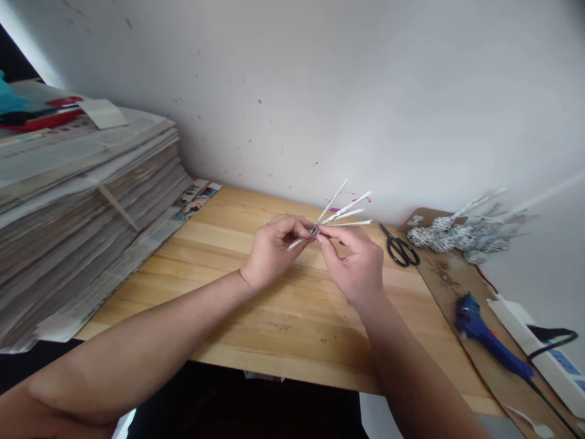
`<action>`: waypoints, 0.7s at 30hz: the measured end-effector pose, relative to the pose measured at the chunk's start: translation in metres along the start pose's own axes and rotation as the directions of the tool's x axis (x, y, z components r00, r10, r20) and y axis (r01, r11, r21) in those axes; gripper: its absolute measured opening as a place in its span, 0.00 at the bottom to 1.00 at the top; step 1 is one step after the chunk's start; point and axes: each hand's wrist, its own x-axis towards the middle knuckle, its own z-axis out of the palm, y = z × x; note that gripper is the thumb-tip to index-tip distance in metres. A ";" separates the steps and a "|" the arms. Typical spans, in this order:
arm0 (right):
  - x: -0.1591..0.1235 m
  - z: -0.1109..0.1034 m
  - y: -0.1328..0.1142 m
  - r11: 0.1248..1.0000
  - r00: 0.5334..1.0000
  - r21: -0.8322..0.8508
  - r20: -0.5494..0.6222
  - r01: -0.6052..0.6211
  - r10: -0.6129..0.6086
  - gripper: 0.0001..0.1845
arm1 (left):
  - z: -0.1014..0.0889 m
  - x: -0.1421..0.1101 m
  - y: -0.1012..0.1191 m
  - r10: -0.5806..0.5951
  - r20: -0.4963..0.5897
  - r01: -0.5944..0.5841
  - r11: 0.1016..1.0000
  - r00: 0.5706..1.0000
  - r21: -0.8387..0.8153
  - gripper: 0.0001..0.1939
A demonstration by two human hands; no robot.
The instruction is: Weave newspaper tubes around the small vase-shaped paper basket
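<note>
Both hands meet above the middle of the wooden table, pinching a small bundle of thin rolled paper sticks [343, 208]. My left hand [278, 247] has its thumb and fingers closed at the point where the sticks cross. My right hand [356, 259] pinches the same crossing from the other side with thumb and forefinger. Several white sticks fan out up and to the right, and one short end pokes out down to the left. The crossing itself is partly hidden by my fingertips.
A tall stack of newspapers [82, 201] fills the left side. On the right are black scissors [402, 251], a blue glue gun [491, 341] on cardboard [441, 286], a white power strip [539, 353] and silvery woven paper pieces [443, 235]. A wall stands behind the table [219, 225].
</note>
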 end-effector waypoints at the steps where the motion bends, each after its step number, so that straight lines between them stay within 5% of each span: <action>1: -0.001 0.001 0.000 1.000 1.000 0.015 0.007 -0.020 0.020 0.09 | 0.000 0.000 0.000 -0.008 0.000 0.008 1.000 1.000 -0.006 0.07; 9: 0.000 0.001 0.004 0.979 0.992 -0.190 -0.077 0.079 -0.095 0.06 | 0.003 -0.001 0.007 -0.062 -0.008 0.061 0.994 0.998 -0.090 0.05; 21: -0.003 0.007 0.004 0.985 0.992 -0.155 -0.083 0.081 -0.095 0.07 | 0.007 -0.004 0.003 -0.078 -0.038 0.070 0.983 0.996 -0.169 0.07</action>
